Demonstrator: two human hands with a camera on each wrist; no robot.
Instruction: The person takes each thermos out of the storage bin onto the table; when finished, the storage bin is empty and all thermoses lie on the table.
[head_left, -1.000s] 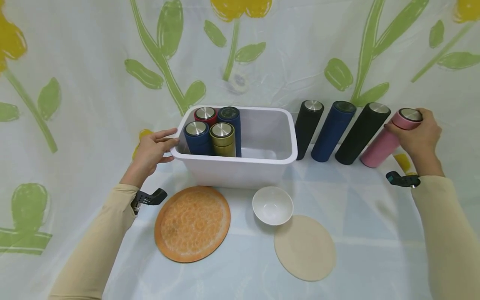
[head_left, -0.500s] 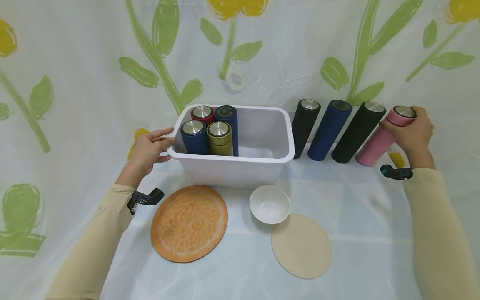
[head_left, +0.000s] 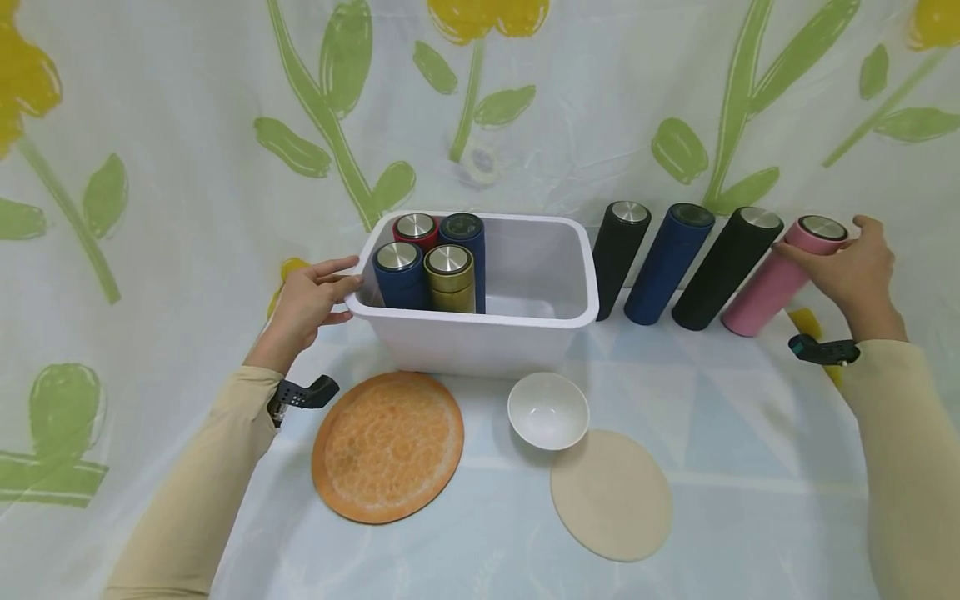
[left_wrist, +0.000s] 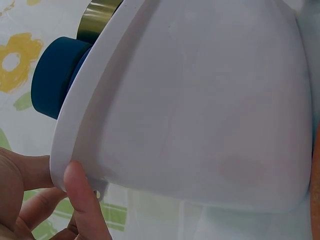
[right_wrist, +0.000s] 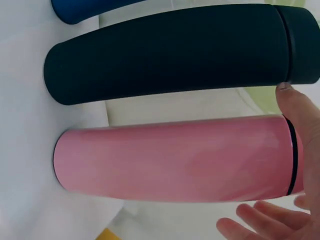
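Note:
In the head view a white plastic bin (head_left: 480, 337) holds several vacuum flasks at its left end: a red one (head_left: 416, 225), a gold one (head_left: 452, 292), a blue one (head_left: 401, 279) and a taller blue one (head_left: 467, 237). My left hand (head_left: 303, 308) pinches the bin's left rim, thumb outside, as the left wrist view shows. At the far right stands a pink flask (head_left: 772, 283). Around its top my right hand (head_left: 858, 267) is spread, thumb on the near-left side; in the right wrist view the fingers (right_wrist: 270, 220) are apart from the flask.
Right of the bin stand a black flask (head_left: 618, 258), a blue flask (head_left: 667, 267) and another black flask (head_left: 723, 271) in a row with the pink one. In front lie an orange round mat (head_left: 387, 450), a white bowl (head_left: 547, 412) and a beige disc (head_left: 615, 500).
My right hand has loosened its grip on the pink flask and drawn slightly right, fingers spreading. The flask stays in place. My left hand keeps its hold on the bin's rim.

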